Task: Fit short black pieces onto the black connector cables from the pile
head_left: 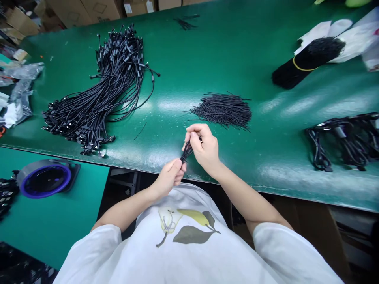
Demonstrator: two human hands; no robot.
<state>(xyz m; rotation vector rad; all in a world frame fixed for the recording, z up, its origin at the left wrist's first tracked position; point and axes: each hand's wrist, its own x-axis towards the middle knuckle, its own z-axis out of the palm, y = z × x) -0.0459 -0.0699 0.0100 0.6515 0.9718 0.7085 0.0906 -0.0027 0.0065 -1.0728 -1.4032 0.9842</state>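
Note:
A black cable (186, 152), folded into a small bundle, is between my hands just above the table's near edge. My left hand (171, 173) is closed round the bundle's lower end. At its upper end, my right hand (203, 145) is closed with thumb and forefinger together; part of the cable is hidden behind these fingers. A thin dark tie seems to cross the bundle by my left fingertips. Beyond my right hand lies a loose heap of short black twist ties (223, 110). One single tie (140, 131) rests apart to the left.
A large pile of black cables (109, 86) covers the left of the green table (174, 71). At right are a rubber-banded bunch of black ties (308, 63) and several coiled cables (343, 140). A purple-rimmed round device (45, 179) stands on the lower left surface.

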